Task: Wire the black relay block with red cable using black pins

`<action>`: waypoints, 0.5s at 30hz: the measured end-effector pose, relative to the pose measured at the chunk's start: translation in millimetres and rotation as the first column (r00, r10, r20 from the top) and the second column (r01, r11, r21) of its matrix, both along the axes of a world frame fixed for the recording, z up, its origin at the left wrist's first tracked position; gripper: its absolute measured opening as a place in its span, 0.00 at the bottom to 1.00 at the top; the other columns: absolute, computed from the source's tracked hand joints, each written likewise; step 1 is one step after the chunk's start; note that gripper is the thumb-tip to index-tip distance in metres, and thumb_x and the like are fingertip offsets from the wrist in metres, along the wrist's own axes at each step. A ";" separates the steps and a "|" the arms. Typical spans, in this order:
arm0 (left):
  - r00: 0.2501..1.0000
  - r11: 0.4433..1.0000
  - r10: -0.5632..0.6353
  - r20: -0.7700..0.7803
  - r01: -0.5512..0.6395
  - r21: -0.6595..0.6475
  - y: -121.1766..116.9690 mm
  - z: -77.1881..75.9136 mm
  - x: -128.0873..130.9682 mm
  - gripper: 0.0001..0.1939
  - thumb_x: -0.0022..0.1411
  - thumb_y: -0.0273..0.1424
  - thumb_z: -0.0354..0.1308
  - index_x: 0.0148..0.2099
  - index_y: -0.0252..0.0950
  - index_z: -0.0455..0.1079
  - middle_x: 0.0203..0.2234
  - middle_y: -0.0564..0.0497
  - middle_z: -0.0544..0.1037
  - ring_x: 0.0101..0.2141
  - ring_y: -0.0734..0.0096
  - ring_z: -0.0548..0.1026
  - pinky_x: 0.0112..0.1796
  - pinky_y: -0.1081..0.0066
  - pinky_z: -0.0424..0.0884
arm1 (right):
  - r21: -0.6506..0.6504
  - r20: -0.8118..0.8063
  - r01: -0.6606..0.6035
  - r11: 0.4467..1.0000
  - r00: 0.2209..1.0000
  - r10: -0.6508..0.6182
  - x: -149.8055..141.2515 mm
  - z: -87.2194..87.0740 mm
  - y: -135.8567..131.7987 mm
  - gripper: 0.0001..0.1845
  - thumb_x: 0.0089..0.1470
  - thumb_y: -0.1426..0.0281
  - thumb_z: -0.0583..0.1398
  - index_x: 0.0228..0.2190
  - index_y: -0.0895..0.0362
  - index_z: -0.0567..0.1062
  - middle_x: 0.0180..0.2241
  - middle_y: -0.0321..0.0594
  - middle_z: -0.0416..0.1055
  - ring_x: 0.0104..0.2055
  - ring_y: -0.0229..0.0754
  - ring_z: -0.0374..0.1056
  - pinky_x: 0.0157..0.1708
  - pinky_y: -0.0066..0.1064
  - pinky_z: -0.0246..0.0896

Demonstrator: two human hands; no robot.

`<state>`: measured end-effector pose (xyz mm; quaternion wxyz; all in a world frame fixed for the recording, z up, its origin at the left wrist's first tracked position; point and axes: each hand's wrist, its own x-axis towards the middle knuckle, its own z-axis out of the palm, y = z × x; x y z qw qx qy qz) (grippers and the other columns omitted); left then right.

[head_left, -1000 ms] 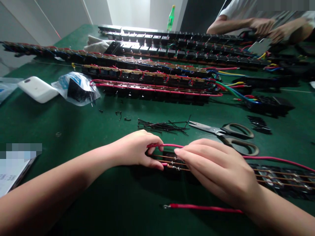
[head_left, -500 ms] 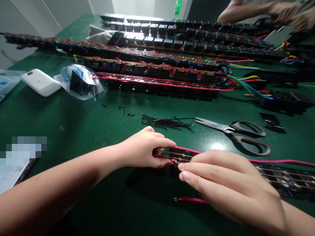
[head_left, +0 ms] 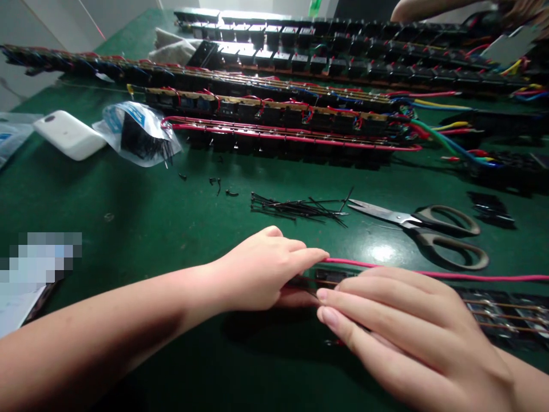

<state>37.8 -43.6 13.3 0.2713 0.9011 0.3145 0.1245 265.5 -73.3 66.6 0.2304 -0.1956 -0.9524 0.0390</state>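
My left hand (head_left: 266, 269) is curled around the left end of a black socket strip (head_left: 501, 312) that lies across the green table in front of me, its fingers pinching the end of a red wire (head_left: 429, 274) that runs along the strip's top. My right hand (head_left: 398, 326) lies over the strip just right of the left hand, fingers pressed together on the strip and its bare copper wires. What the fingertips grip underneath is hidden.
Scissors (head_left: 429, 226) and a bundle of black cable ties (head_left: 295, 207) lie just beyond my hands. Several wired socket strips (head_left: 283, 134) fill the far table. A white phone (head_left: 68, 134) and a plastic bag (head_left: 137, 134) sit at left. Another person's arm (head_left: 424, 7) works at the far right.
The view has tilted down and shifted. My left hand has moved right along the strip and closed over its end; the loose red wire below my right hand is no longer visible.
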 end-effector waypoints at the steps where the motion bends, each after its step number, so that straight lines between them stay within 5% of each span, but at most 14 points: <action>1: 1.000 1.000 -0.001 -0.008 0.001 0.011 0.4 -0.4 -0.1 0.30 0.68 0.49 0.57 0.63 0.34 0.66 0.41 0.47 0.82 0.37 0.65 0.79 0.41 0.65 0.64 | -0.010 -0.020 -0.027 1.000 0.999 0.027 -1.1 2.0 -5.9 0.10 0.63 0.76 0.59 0.37 0.52 0.81 0.40 0.34 0.84 0.41 0.39 0.79 0.44 0.30 0.76; 7: 0.995 0.991 0.080 -0.067 -0.072 0.114 1.5 3.9 -3.6 0.39 0.62 0.59 0.57 0.61 0.34 0.68 0.40 0.45 0.82 0.38 0.62 0.81 0.40 0.66 0.68 | -0.188 -0.319 0.398 0.898 0.840 -0.439 -10.5 -8.7 -33.4 0.09 0.60 0.76 0.62 0.36 0.49 0.80 0.35 0.34 0.84 0.43 0.46 0.77 0.51 0.43 0.73; 9: 0.984 0.982 0.120 -0.129 -0.098 0.164 0.5 5.3 -4.3 0.36 0.62 0.61 0.54 0.54 0.34 0.72 0.36 0.46 0.83 0.36 0.60 0.81 0.38 0.65 0.67 | -0.068 -0.272 0.186 0.980 0.942 -0.198 -10.5 -10.9 -19.9 0.10 0.62 0.77 0.59 0.34 0.52 0.79 0.35 0.37 0.83 0.40 0.44 0.77 0.42 0.40 0.74; 11: 0.974 0.975 0.149 -0.173 -0.115 0.192 0.4 4.8 -4.7 0.34 0.62 0.62 0.55 0.47 0.35 0.74 0.31 0.49 0.82 0.32 0.62 0.81 0.36 0.66 0.67 | 0.049 -0.143 -0.089 0.995 0.985 0.095 -8.9 -10.6 -0.8 0.10 0.62 0.77 0.58 0.34 0.56 0.79 0.32 0.39 0.82 0.36 0.43 0.75 0.35 0.37 0.73; 15: 0.982 0.959 0.157 -0.107 -0.125 0.254 3.6 -1.3 -6.3 0.27 0.61 0.56 0.61 0.45 0.37 0.76 0.28 0.53 0.81 0.29 0.66 0.80 0.33 0.68 0.66 | 0.084 -0.002 -0.127 0.988 0.992 0.128 -8.4 -9.4 21.8 0.12 0.63 0.79 0.57 0.32 0.58 0.78 0.29 0.40 0.80 0.33 0.41 0.74 0.31 0.34 0.71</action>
